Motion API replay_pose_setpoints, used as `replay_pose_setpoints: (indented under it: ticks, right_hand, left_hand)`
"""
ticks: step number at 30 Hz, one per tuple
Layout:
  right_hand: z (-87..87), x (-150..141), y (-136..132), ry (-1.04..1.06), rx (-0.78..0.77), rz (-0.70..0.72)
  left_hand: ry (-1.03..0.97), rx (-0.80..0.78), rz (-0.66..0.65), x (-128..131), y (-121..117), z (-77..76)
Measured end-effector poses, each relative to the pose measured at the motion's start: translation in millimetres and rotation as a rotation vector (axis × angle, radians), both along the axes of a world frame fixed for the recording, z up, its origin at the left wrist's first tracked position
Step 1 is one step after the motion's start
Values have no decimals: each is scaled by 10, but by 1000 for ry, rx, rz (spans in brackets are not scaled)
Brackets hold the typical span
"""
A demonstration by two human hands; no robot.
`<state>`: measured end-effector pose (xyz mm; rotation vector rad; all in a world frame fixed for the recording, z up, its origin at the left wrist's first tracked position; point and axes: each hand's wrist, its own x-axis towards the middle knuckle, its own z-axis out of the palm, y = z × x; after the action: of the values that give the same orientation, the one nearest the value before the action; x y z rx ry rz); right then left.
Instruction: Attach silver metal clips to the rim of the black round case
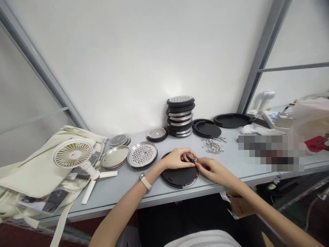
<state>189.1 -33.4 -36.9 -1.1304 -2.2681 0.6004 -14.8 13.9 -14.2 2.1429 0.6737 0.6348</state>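
My left hand [180,159] reaches over a round black tray-like disc [174,178] near the table's front edge, its thumb and fingers pinched together at the disc's right side. Opposite it, my right hand [212,168] is closed too, its fingertips meeting the left ones. A small shiny metal piece [194,160] shows between both sets of fingertips; its exact kind is hidden. Along the disc's lower right edge runs a bright metal rim. Just behind the right hand lies a pile of small metal clips [213,145].
Round perforated metal plates [142,155] and plain metal discs [115,157] lie to the left. At the back rises a stack of black and silver discs [180,116], beside black trays [207,128]. A white fan [73,154] and cream bag [33,164] occupy the far left.
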Motion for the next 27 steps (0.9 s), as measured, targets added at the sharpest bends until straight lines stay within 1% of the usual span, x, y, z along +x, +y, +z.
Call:
replay_pose_setpoints:
  ticks: [7, 11, 13, 17, 19, 22, 27]
  right_hand:
    - [-21, 10, 11, -19, 8, -4]
    - [-25, 8, 20, 4, -5, 10]
    - [-31, 13, 31, 29, -34, 12]
    - [-61, 42, 65, 98, -145, 11]
    - [-74, 53, 77, 112, -168, 11]
    - [-69, 52, 76, 94, -153, 13]
    - [-11, 34, 39, 56, -109, 12]
  left_hand:
    - [-13, -36, -1, 1, 0, -6]
    - [-15, -67, 14, 4, -5, -3]
    - [-13, -69, 18, 6, -9, -1]
    - [-20, -68, 5, 5, -11, 1]
    - [-21, -64, 0, 3, -9, 0]
    - [-6, -45, 1, 2, -8, -1]
    - [18, 4, 12, 9, -13, -4]
